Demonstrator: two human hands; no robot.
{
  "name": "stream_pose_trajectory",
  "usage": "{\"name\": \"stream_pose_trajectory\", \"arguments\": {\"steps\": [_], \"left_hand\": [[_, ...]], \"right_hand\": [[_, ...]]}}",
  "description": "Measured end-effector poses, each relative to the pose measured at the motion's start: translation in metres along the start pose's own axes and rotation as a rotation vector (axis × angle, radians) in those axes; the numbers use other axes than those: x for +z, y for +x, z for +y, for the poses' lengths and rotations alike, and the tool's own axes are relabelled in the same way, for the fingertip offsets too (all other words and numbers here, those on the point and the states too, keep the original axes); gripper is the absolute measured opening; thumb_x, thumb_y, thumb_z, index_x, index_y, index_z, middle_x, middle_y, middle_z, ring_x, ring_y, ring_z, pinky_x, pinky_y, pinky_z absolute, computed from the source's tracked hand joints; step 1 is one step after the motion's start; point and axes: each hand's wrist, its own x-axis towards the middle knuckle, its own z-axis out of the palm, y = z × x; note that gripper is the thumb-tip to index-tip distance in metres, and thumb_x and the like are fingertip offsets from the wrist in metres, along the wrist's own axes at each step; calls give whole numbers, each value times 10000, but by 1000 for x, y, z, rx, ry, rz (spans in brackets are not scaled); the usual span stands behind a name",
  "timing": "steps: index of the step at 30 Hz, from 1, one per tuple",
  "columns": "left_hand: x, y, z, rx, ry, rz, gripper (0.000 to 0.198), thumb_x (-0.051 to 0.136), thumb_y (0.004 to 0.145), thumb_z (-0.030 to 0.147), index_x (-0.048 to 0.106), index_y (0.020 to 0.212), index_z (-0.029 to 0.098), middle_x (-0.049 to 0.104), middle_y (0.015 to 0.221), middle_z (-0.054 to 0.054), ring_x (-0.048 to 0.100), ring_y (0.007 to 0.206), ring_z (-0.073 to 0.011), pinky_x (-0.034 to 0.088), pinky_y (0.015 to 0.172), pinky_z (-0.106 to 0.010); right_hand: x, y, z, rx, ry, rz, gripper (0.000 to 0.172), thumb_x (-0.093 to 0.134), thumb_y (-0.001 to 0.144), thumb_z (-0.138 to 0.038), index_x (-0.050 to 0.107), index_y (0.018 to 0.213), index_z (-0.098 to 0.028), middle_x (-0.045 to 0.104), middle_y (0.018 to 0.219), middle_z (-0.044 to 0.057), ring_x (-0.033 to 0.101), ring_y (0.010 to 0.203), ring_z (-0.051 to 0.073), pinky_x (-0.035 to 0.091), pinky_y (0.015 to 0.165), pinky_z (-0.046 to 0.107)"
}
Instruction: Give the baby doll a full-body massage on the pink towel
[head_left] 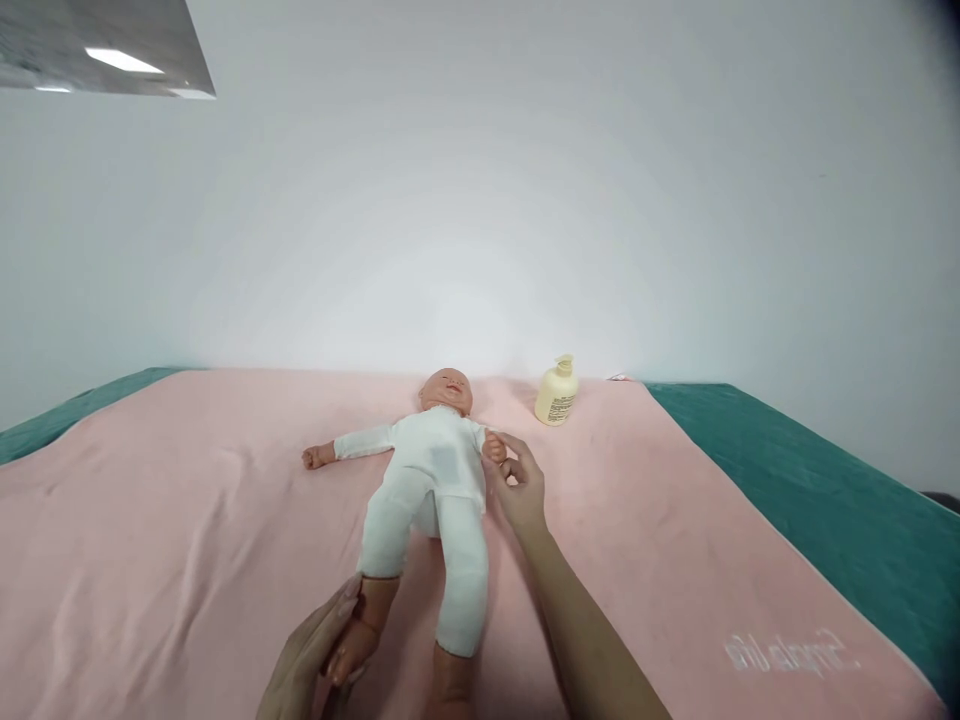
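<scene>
A baby doll (431,470) in a white suit lies on its back on a pink towel (187,520), head toward the wall, one arm stretched out to the left. My left hand (315,660) is wrapped round the doll's bare foot at the bottom of the view. My right hand (517,485) reaches along the doll's side and its fingers pinch the doll's small hand at the right.
A cream pump bottle (557,392) stands on the towel just right of the doll's head. The towel covers a teal surface (825,500) that shows at both sides. A plain white wall (480,200) rises right behind.
</scene>
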Motion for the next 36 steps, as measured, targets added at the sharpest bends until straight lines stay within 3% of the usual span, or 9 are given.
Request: {"name": "stream_pose_trajectory", "arguments": {"steps": [3,8,14,20,24,28,32,36], "left_hand": [[8,17,11,112,60,48,532,560,832,221,454,1352,269,641,1244,-89,661,1061,-244,591,830,-338],[20,46,24,146,149,76,404,494,870,203,482,1274,196,668,1178,-122,668,1047,-241,586,821,-345],[25,71,26,140,179,95,355,486,883,241,500,1232,173,675,1153,-135,675,1026,-248,580,806,-358],[27,78,25,127,175,72,360,483,890,257,488,1238,169,669,1170,-139,669,1038,-244,576,799,-347],[26,77,26,97,188,68,359,464,898,269,487,1241,167,669,1175,-142,671,1041,-244,580,789,-341],[21,71,25,81,200,58,364,460,893,263,484,1245,175,676,1165,-135,677,1028,-242,583,788,-337],[15,56,20,78,196,58,362,490,880,287,505,1228,188,677,1162,-126,681,1014,-252,584,803,-351],[7,37,15,57,155,40,376,516,876,312,509,1238,209,676,1169,-114,679,1016,-255,587,811,-351]], "right_hand": [[3,-2,6,-175,-59,-184,289,614,817,-239,639,1105,-245,653,1149,69,405,470,48,423,478,233],[-2,-2,7,-219,-126,-462,376,567,827,-129,628,1166,-279,640,1178,52,616,726,124,499,591,252],[-2,-1,4,-277,-152,-529,321,577,869,-165,632,1164,-279,635,1207,60,651,935,174,551,718,301],[-3,0,2,-263,-147,-547,350,561,869,-143,626,1188,-273,627,1219,63,641,981,173,546,771,309],[-4,0,3,-242,-110,-537,376,545,851,-117,627,1183,-274,624,1219,59,631,913,160,526,721,288],[-5,1,4,-142,-64,-460,361,570,826,-138,639,1157,-266,623,1206,60,554,665,102,477,627,258],[-9,5,6,-11,-21,-297,326,629,789,-203,647,1112,-245,639,1139,57,420,524,62,421,542,238],[-15,12,4,150,55,-92,387,664,781,-335,594,1140,-208,659,1058,62,471,514,66,423,507,229]]}}
